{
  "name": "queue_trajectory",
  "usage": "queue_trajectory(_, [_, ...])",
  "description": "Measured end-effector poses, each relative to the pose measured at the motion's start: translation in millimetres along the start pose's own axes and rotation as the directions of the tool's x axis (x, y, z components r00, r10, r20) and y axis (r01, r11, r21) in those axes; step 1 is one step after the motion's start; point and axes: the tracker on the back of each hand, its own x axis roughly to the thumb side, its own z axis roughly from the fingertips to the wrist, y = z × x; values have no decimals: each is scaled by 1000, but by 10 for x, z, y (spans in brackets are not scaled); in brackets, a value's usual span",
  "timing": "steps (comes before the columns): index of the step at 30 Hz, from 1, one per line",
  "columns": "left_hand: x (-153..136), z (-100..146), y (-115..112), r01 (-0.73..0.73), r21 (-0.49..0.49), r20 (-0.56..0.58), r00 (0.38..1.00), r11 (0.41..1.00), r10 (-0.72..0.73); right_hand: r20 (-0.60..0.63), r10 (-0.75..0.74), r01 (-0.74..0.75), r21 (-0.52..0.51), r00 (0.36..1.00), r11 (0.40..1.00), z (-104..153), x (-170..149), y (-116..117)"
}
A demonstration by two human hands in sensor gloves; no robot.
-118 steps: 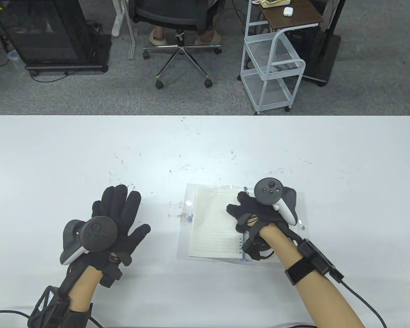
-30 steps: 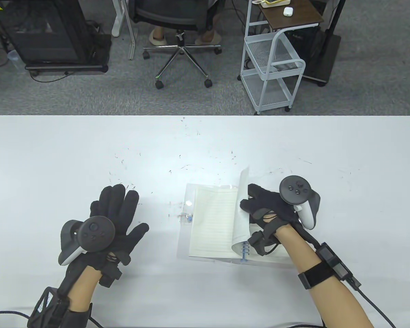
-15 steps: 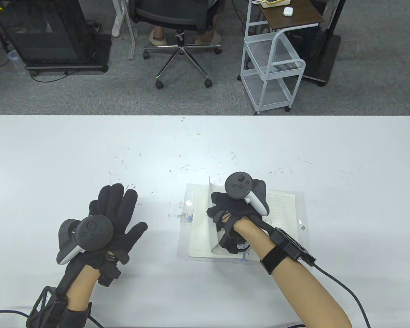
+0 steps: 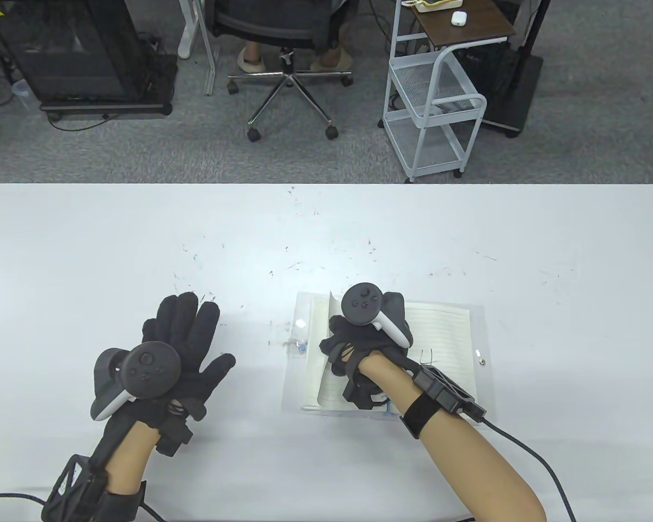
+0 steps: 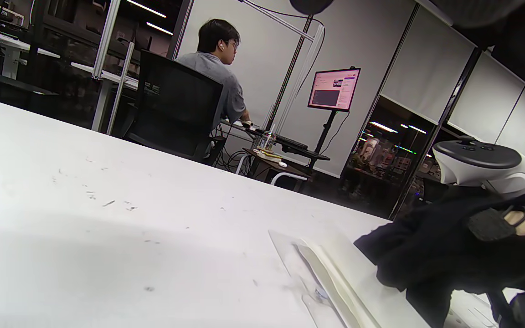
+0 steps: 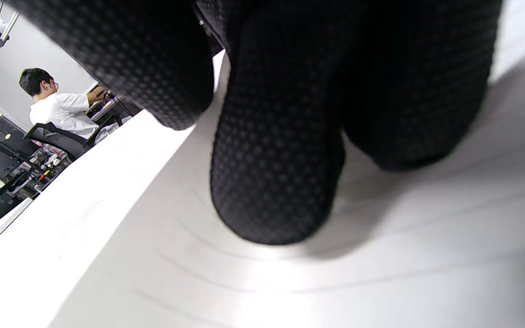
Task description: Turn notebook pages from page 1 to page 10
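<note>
Left hand (image 4: pixel 182 348) lay flat with fingers spread on the surface (image 4: pixel 87 261), near its front edge, apart from the notebook (image 4: pixel 381 353). Right hand (image 4: pixel 362 348) pressed a lifted page (image 4: pixel 326 359) leftward over the open notebook near the front edge; its grip was hidden. Page count unreadable; several turns probably remained.

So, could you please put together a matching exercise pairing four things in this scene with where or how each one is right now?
Things:
1. left hand
2. right hand
3. notebook
4. white cart

States:
A. lies open on the table
B. stands on the floor beyond the table
C. flat on bare table, fingers spread
D. on the notebook's left-hand page

Pairs: 1-C, 2-D, 3-A, 4-B
</note>
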Motion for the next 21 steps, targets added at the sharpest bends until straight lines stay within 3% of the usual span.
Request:
queue_trajectory(8, [2, 1, 3, 1, 2, -1, 1000, 1000, -1, 14, -59, 59, 11, 998, 998, 102, -48, -39])
queue_trajectory(14, [0, 7, 12, -1, 7, -3, 1000, 1000, 1, 45, -111, 116, -109, 993, 987, 455, -302, -431])
queue_trajectory(19, [7, 8, 7, 3, 6, 0, 1000, 1000, -3, -33, 41, -47, -241, 999, 969, 789, -819, -728])
queue_trajectory(21, [10, 9, 2, 6, 3, 0, 1000, 1000, -6, -90, 112, -130, -235, 990, 963, 874, -1043, -752])
